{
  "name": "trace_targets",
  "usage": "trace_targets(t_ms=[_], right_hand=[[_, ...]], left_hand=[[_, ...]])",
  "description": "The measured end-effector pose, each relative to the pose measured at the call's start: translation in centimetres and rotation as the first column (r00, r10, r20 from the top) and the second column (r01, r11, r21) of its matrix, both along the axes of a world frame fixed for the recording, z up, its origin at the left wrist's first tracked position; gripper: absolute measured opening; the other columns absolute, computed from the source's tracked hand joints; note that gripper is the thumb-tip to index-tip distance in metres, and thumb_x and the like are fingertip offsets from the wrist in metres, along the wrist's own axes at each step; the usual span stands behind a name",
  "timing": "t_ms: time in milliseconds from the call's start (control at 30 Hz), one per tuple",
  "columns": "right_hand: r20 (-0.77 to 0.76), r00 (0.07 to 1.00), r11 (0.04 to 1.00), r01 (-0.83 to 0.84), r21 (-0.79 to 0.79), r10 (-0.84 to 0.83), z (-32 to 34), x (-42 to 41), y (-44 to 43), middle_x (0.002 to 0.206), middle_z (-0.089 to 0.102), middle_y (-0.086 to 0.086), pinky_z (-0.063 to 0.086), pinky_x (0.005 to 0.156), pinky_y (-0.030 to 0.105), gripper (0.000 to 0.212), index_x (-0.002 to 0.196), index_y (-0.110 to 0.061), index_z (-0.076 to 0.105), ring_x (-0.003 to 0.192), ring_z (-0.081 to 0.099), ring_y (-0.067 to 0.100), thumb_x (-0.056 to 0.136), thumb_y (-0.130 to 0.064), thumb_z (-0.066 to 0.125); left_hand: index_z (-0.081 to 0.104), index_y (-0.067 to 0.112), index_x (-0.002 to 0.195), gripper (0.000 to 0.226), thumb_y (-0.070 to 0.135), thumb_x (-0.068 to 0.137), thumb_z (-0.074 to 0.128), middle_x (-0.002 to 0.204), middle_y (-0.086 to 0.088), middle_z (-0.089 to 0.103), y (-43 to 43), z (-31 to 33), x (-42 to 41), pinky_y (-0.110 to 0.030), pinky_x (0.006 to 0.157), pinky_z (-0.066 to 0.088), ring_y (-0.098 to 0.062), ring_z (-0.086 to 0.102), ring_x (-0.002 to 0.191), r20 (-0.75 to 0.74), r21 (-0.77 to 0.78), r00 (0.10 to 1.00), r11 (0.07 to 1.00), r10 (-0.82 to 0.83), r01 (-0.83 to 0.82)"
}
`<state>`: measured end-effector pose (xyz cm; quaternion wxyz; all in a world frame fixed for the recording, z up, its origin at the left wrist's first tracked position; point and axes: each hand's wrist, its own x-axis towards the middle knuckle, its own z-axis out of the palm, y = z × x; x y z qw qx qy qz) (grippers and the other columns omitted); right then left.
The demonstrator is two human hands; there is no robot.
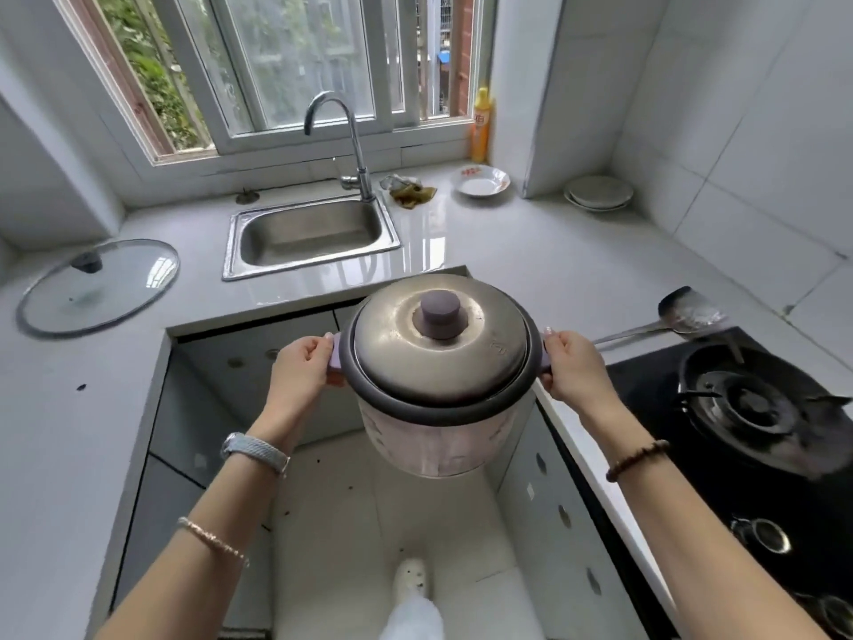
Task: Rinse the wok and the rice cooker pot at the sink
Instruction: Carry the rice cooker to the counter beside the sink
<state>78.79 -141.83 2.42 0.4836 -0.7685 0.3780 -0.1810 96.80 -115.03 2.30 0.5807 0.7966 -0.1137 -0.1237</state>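
Head view: the left hand (302, 362) and right hand (572, 367) each curl the fingers round a small side handle (336, 358) of the cooker (443, 408). Both hold it in the air, over the floor and not yet over any worktop. Btw the fingers of the two hands sits the metal lid (438, 344), only resting on the rim; nothing presses it. I judge this the 1st risk: if one hand dips, the lid can slide off and fall. 2nd risk: the handles are short, so the grip is mostly by fingertips, and a heavy body may slip. The inner pot is under the lid, so I cannot see it; the wok is not in view. Just beyond the fingers is the worktop (507, 251) edge; carried too low, the cooker bottom can knock it. Further ahead of the fingers lies the sink (309, 271), w/ the tap (355, 145) behind it. If the whole cooker goes under water, not the pot alone, the electric part prob. suffers.
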Motion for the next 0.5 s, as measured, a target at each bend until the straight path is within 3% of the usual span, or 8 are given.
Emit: trace_targets(t_ms=[233,400,500], right_hand=[[-0.003,0.983,0.983,0.184,-0.003,-0.184,0.3,4.5,-3.7,0.057,0.049,0.003,0.035,0.054,0.032,0.042,0.066,-0.016,0.045,0.053,0.045,0.021,0.101,-0.036,0.034],[-0.018,0.941,0.941,0.337,-0.031,-0.338,0.5,5.2,-6.7,0.067,0.053,0.006,0.04,0.059,0.032,0.039,0.069,-0.017,0.047,0.062,0.051,0.023,0.101,-0.036,0.036],[-0.028,0.911,0.912,0.41,-0.036,-0.411,0.3,4.7,-9.0,0.07,0.056,0.008,0.042,0.061,0.036,0.038,0.07,-0.017,0.049,0.066,0.054,0.025,0.1,-0.036,0.036]], left_hand=[[0.064,0.005,0.081,0.034,0.025,0.101,0.047,0.07,-0.008,0.068,-7.6,0.8,9.3,-0.054,0.079,0.056,-0.033,0.07,0.068,-0.023,0.035,0.976,0.975,-0.218,0.218],[0.058,0.0,0.083,0.031,0.021,0.101,0.046,0.072,-0.012,0.062,-13.7,1.9,11.8,-0.046,0.072,0.055,-0.031,0.067,0.068,-0.028,0.03,0.945,0.945,-0.326,0.327],[0.057,-0.001,0.084,0.031,0.023,0.101,0.046,0.069,-0.011,0.06,-17.3,1.6,12.8,-0.053,0.071,0.055,-0.033,0.065,0.069,-0.058,0.027,0.915,0.916,-0.399,0.401]])
